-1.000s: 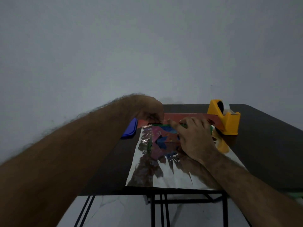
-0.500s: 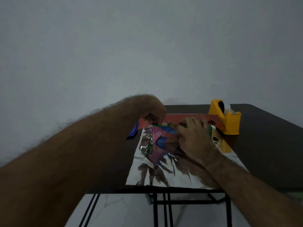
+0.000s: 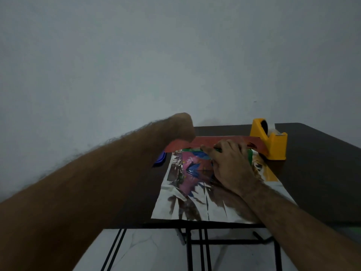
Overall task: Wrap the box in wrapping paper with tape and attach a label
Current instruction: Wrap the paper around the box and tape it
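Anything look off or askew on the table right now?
Nothing damaged or spilled. The wrapping paper is creased, its near edge reaching the table edge. The right hand presses flat on the box; the left hand lifts the far flap. The tape dispenser sits upright beside it.

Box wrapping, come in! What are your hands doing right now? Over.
Right hand flat on box. Left hand reaches behind far paper flap, fingers hidden. Tape dispenser beside, untouched.

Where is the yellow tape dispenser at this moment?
In the head view, the tape dispenser stands at the table's far right, just beyond the right hand and the wrapping paper.
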